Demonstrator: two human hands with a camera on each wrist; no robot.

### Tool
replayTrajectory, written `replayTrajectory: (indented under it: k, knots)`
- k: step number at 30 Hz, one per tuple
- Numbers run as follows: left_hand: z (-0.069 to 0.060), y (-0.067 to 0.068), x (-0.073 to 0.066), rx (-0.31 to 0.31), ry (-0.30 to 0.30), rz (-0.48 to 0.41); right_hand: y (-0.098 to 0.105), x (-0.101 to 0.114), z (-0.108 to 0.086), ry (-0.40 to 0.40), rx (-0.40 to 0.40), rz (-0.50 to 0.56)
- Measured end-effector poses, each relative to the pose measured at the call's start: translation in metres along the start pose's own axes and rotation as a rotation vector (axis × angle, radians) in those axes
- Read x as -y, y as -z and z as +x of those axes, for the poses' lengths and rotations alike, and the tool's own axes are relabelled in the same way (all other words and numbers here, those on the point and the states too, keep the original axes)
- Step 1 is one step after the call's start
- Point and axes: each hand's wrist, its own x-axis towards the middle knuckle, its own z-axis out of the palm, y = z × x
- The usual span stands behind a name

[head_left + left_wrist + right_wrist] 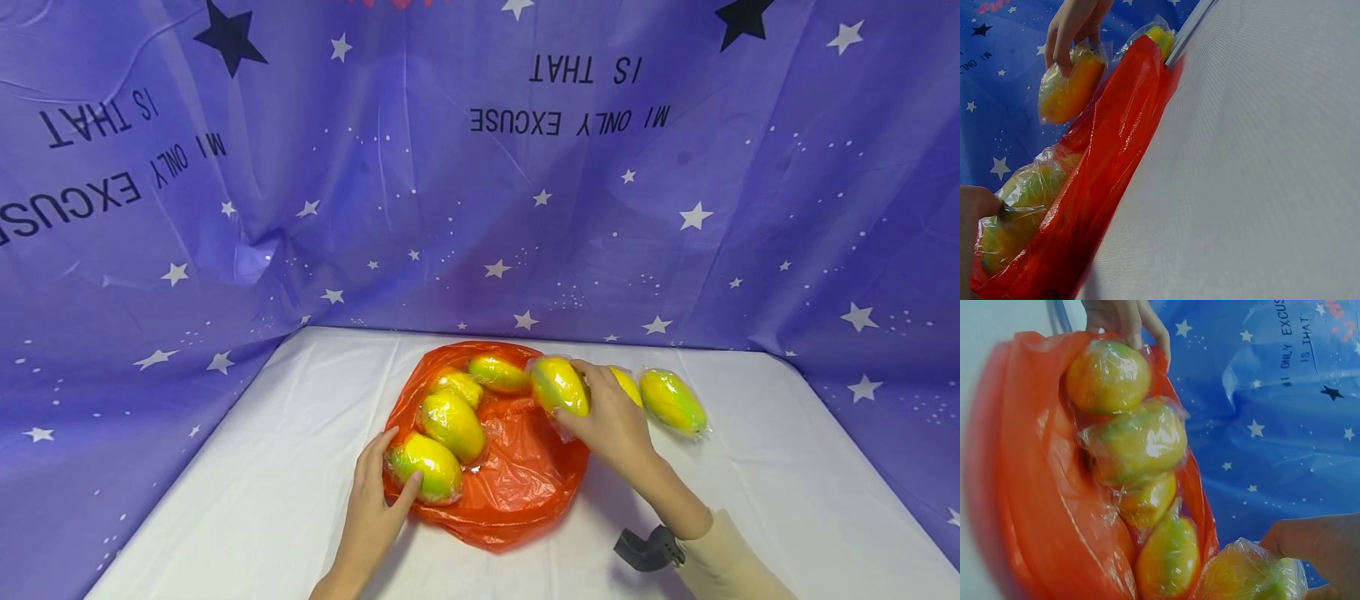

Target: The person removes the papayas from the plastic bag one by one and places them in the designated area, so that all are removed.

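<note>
My right hand grips a yellow-green mango in clear wrap, above the right rim of a red plastic bag. The bag lies wide-mouthed on the table, with several wrapped mangoes along its left and far sides. My left hand holds the bag's left side, fingers along the outside and thumb on the nearest mango. In the left wrist view that thumb presses the wrapped mango. The right wrist view shows the held mango beside the bag's edge.
Two more wrapped mangoes lie on the white table right of the bag: one in full view, another partly behind my right hand. A purple star-printed cloth hangs behind and at both sides. A black strap piece sits at my right wrist.
</note>
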Motion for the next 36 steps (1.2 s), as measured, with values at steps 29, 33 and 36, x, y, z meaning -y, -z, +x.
replayTrajectory:
  k: [29, 33, 36]
  knots:
    - [-0.001, 0.0, 0.001, -0.012, -0.009, 0.002, 0.036, -0.043, -0.005, -0.069, -0.086, -0.028]
    - [-0.001, 0.0, 0.001, -0.013, -0.013, -0.001, 0.044, -0.049, -0.008, -0.083, -0.093, -0.041]
    - [-0.001, 0.0, 0.0, -0.012, -0.011, -0.004, 0.05, -0.053, -0.01, -0.098, -0.095, -0.044]
